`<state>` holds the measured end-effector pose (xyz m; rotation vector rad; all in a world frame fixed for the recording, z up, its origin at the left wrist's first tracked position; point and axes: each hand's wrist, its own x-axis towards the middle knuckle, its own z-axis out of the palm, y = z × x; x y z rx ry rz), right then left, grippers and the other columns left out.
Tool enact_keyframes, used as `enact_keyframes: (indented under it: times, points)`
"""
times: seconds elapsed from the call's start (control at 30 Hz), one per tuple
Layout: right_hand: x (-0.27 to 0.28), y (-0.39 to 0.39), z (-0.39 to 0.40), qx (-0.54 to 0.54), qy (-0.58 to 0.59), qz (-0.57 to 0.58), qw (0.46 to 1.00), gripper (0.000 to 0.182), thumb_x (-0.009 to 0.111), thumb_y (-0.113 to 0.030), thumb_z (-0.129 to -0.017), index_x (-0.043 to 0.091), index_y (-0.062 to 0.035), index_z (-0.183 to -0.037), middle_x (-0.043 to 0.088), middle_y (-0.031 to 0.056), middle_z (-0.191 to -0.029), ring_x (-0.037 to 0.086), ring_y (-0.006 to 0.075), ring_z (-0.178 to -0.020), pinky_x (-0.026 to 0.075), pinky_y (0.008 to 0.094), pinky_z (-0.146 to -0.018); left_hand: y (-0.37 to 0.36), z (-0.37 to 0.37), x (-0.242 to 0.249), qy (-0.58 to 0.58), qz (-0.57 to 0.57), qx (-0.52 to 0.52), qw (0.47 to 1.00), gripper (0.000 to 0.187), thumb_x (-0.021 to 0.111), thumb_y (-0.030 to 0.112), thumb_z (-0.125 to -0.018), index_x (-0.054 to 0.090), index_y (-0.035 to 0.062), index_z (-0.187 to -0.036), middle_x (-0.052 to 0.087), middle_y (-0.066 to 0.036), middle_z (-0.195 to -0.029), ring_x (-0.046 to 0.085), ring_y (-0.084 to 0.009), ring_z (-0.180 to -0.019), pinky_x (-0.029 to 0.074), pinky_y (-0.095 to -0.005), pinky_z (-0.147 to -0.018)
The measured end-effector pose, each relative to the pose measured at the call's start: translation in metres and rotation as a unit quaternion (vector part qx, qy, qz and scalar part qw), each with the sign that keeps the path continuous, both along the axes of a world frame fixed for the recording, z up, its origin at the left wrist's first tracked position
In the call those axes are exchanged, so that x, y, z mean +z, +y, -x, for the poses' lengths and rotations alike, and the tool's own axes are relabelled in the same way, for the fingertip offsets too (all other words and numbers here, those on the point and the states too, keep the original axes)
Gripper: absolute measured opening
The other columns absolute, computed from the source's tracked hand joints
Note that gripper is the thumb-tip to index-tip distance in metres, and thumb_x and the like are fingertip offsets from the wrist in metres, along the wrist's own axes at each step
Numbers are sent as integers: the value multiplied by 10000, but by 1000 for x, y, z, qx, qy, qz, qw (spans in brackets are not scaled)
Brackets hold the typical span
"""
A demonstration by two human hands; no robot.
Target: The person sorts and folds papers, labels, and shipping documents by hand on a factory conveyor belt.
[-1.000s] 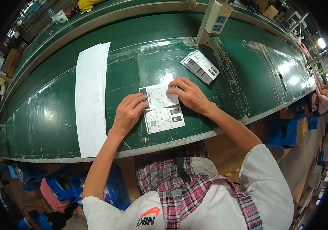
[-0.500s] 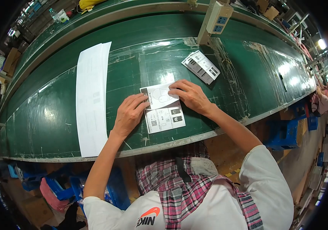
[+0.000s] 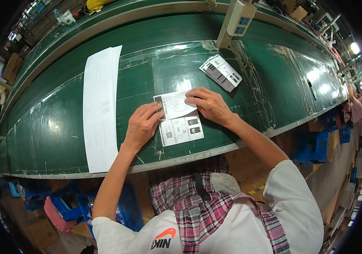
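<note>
A printed paper leaflet (image 3: 179,132) lies partly folded on the green bench in front of me. Its upper panel, with a line drawing and a dark strip of lettering, is turned over the sheet; the lower panel shows a QR code and small pictures. My left hand (image 3: 142,125) has its fingers curled together on the leaflet's left edge. At the upper right corner, my right hand (image 3: 210,108) holds the top panel with bent fingers. The thumbs are mostly hidden. Beyond my right hand rests a small pile of folded leaflets (image 3: 222,73).
To the left lies a long stack of white sheets (image 3: 100,110). A post with a power socket (image 3: 241,25) rises at the bench's back. Clear tape strips cover parts of the green bench (image 3: 54,135). Blue stools (image 3: 312,148) stand below the front edge.
Both hands keep nearly the same hold on the leaflet. The whole view has shifted very slightly; the fold looks much the same.
</note>
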<state>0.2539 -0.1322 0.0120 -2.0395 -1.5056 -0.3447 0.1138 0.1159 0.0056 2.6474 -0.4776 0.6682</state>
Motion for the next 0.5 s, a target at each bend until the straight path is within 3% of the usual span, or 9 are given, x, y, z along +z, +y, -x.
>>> enact_keyframes:
  times: [0.17, 0.33, 0.5]
  points:
    - [0, -1, 0, 5, 4, 2, 1000, 241, 690, 13, -783, 690, -63, -1011, 677, 48, -1116, 648, 249, -1057, 558, 354, -851, 1, 1, -1, 1, -5, 0, 1000, 266, 729, -13, -763, 694, 60, -1016, 685, -78, -1175, 637, -277, -1150, 518, -406, -985]
    - [-1, -4, -1, 10, 17, 21, 1000, 353, 654, 60, -792, 672, -97, -1108, 662, 28, -1198, 626, 257, -1117, 552, 364, -901, 1, 4, 1, 17, 7, 3, 1000, 287, 701, -47, -762, 698, 59, -1029, 683, -80, -1190, 635, -278, -1160, 514, -397, -995]
    - [-1, -8, 0, 15, 29, 31, 999, 390, 594, 84, -787, 664, -90, -1129, 645, 46, -1236, 605, 274, -1157, 536, 379, -938, 2, 4, 0, 21, 7, 0, 1000, 251, 707, 19, -769, 696, 48, -1019, 684, -80, -1184, 638, -275, -1146, 511, -393, -990]
